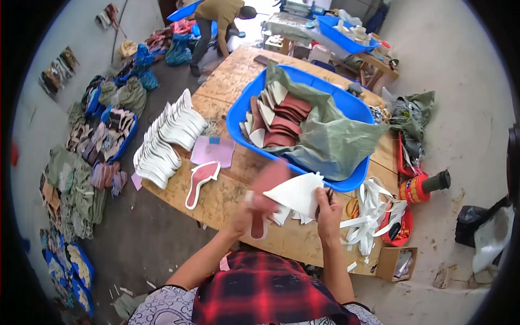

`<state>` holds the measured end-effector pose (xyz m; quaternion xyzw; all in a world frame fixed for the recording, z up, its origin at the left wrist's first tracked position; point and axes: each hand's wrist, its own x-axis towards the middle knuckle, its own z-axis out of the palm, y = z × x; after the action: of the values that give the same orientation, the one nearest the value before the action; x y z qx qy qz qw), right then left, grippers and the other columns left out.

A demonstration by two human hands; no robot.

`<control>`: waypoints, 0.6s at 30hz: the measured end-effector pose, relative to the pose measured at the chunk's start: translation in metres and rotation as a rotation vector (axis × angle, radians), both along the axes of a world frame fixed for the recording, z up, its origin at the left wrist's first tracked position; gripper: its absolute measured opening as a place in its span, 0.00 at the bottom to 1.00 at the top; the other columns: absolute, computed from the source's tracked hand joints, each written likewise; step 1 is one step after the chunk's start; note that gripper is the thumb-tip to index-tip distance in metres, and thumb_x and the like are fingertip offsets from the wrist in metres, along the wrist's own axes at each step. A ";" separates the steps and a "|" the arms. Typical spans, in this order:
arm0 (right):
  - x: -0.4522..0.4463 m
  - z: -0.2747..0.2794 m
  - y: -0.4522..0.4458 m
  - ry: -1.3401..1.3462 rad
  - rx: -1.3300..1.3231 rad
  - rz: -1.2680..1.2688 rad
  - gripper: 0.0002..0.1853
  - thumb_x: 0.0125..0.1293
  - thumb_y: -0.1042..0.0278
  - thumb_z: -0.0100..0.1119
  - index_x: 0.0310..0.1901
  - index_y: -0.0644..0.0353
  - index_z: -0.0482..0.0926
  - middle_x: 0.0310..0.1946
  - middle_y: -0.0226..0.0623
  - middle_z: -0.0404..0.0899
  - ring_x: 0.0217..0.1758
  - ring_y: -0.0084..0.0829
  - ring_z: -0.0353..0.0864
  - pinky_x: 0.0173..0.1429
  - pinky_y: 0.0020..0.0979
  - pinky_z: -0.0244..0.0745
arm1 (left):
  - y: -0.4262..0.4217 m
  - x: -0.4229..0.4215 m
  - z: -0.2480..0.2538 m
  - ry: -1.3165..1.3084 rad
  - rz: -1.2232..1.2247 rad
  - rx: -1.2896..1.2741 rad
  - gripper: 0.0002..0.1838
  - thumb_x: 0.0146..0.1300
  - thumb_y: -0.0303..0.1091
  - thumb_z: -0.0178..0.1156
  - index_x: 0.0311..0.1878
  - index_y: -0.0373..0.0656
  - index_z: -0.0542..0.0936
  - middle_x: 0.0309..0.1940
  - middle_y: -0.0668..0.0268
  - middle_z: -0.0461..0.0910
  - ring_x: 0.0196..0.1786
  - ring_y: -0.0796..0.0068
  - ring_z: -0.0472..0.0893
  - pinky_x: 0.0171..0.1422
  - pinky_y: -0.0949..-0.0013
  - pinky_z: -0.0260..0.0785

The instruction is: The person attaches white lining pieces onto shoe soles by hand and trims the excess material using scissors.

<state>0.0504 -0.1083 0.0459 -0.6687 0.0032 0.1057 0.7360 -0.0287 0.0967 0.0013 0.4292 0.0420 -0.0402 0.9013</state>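
Note:
My left hand [238,218] is closed on a reddish-brown insole piece [273,181], which is blurred by motion. My right hand [328,216] grips the edge of a white, wedge-shaped sheet piece [297,194]; its tip overlaps the brown piece. A dark object shows by the right fingers, too small to name. Below the left hand lies another brown insole [259,226] with a pale rim. Farther left on the wooden table [238,189] rests a white-edged brown insole [202,181]. Curved white pieces [168,138] are stacked in overlapping rows beyond it.
A blue tub [246,142] holds brown and white pieces and a green sheet [338,141]. White strips [368,211] and orange-handled scissors [352,208] lie at right. A pink sheet [213,151] lies left. Another person [216,21] bends beyond the table; bundles line the left wall.

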 end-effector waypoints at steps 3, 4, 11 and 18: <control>0.002 0.033 0.000 0.111 0.278 -0.056 0.10 0.70 0.64 0.52 0.42 0.61 0.78 0.25 0.23 0.77 0.26 0.13 0.74 0.28 0.19 0.67 | 0.014 -0.013 0.019 -0.043 0.192 -0.177 0.32 0.66 0.57 0.52 0.61 0.39 0.69 0.46 0.61 0.79 0.39 0.69 0.81 0.42 0.64 0.75; 0.002 0.039 -0.004 0.147 0.289 0.030 0.10 0.69 0.64 0.52 0.43 0.61 0.78 0.28 0.25 0.78 0.27 0.15 0.75 0.29 0.20 0.69 | 0.015 -0.020 0.041 -0.084 0.159 -0.033 0.32 0.65 0.58 0.54 0.60 0.39 0.71 0.47 0.62 0.79 0.41 0.70 0.80 0.45 0.64 0.75; -0.007 0.064 0.011 0.272 0.453 0.196 0.12 0.70 0.65 0.48 0.48 0.61 0.75 0.37 0.30 0.81 0.36 0.22 0.82 0.41 0.27 0.79 | -0.010 -0.019 0.081 0.045 -0.213 0.289 0.18 0.61 0.35 0.64 0.52 0.35 0.78 0.44 0.68 0.81 0.45 0.81 0.78 0.51 0.74 0.69; -0.008 0.065 0.021 0.290 0.502 0.189 0.12 0.71 0.65 0.48 0.49 0.61 0.75 0.39 0.30 0.81 0.38 0.21 0.81 0.40 0.26 0.78 | -0.010 -0.014 0.072 0.035 -0.162 0.250 0.18 0.62 0.34 0.63 0.52 0.34 0.78 0.45 0.66 0.81 0.47 0.78 0.79 0.52 0.71 0.72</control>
<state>0.0427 -0.0869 0.1110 -0.4413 0.0198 0.2654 0.8570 -0.0426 0.0868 0.0737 0.5392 0.0277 -0.1146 0.8339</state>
